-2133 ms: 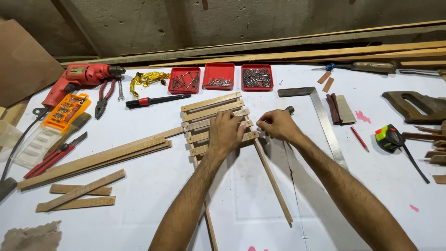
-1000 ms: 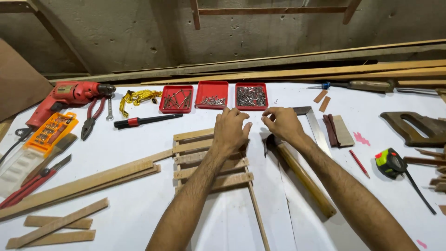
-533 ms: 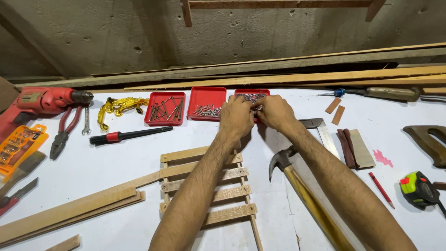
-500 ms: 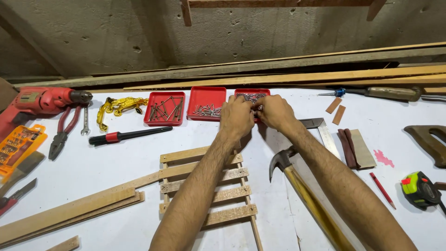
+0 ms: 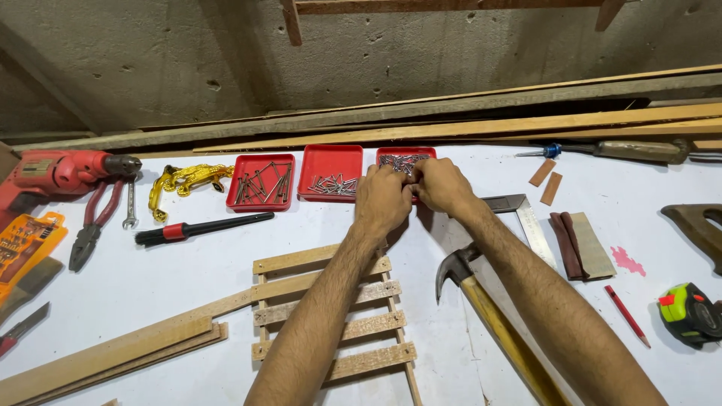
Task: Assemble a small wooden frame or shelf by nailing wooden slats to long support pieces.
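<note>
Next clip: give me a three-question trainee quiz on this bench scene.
1. True or false: both hands are at the rightmost red tray.
2. What lies just right of the slatted frame?
A. hammer
B. drill
C. tape measure
3. How many red trays stand in the row?

Key: 1 true: left hand and right hand meet over its nails. 2 A. 3 three.
</note>
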